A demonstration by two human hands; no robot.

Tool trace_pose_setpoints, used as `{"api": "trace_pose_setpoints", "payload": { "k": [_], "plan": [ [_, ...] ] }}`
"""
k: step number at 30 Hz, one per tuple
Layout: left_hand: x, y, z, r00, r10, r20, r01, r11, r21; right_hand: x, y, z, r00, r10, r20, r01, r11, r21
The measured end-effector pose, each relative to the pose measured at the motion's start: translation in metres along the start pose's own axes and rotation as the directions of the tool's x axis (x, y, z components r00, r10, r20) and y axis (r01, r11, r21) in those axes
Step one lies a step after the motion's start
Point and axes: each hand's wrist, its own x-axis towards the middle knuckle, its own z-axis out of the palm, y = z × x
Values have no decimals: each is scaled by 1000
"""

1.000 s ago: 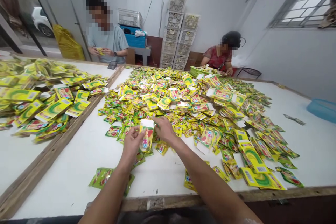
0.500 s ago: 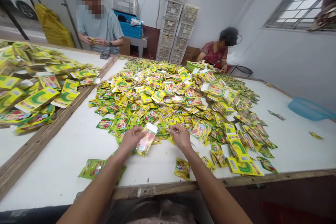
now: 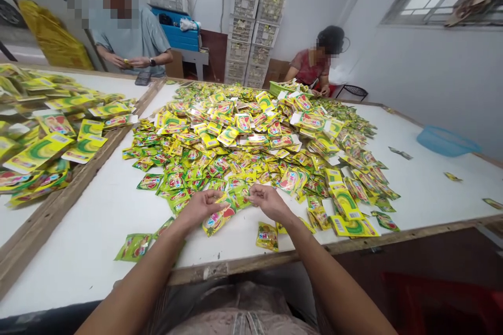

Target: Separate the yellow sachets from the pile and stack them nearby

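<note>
Surface: a white table (image 3: 90,251) with a wooden edge is carrying a wide heap of sachets (image 3: 251,141) in a white-walled room.
Held item: a packet (image 3: 218,218) is lying tilted at the heap's 6 o'clock edge.
Left hand (image 3: 200,207): fingers are curling over the packet's top, gripping it.
Right hand (image 3: 267,200): fingertips are pinching among sachets at the packet's 2 o'clock; what they grip is unclear.
Progress: judging by the heap, most sachets are remaining loose; a few packets are lying apart at 7 o'clock.
Room: stacked crates (image 3: 251,21) are standing at 12 o'clock; two seated people are working at 10 and 1 o'clock; a blue basin (image 3: 446,141) is sitting at 3 o'clock.
</note>
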Motion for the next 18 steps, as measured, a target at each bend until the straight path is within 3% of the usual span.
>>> {"api": "trace_pose_setpoints", "payload": {
  "k": [4, 7, 8, 10, 12, 13, 14, 16, 18],
  "plan": [
    [1, -2, 2, 996, -20, 85, 19, 1000, 5, -2, -8, -5, 984, 18, 179, -7, 998, -63],
    [2, -5, 3, 995, -34, 95, 34, 999, -4, -5, -13, -8, 975, 45, 219, -23, 994, -104],
    [2, -6, 3, 996, -39, 85, 40, 999, -8, -6, -13, -10, 981, 56, 184, -31, 990, -134],
    [4, -7, 3, 997, -53, 60, 54, 998, -12, -6, -8, -14, 996, 86, -21, -88, 961, -261],
    [5, -7, 4, 997, -73, 19, 73, 997, -8, -4, -1, -16, 963, 63, -263, -177, 882, -437],
    [6, -7, 4, 997, -82, -3, 81, 997, -5, -2, 2, -15, 951, 25, -309, -194, 825, -531],
    [7, -6, 4, 996, -87, -24, 87, 996, -3, -1, 5, -13, 960, -18, -279, -167, 763, -625],
    [8, -7, 3, 995, -84, -60, 84, 996, 0, 1, 9, -5, 994, -68, -84, -22, 635, -772],
    [9, -8, 2, 994, -72, -80, 72, 997, -1, 1, 13, 2, 997, -65, 44, 72, 523, -850]
  ]
}}
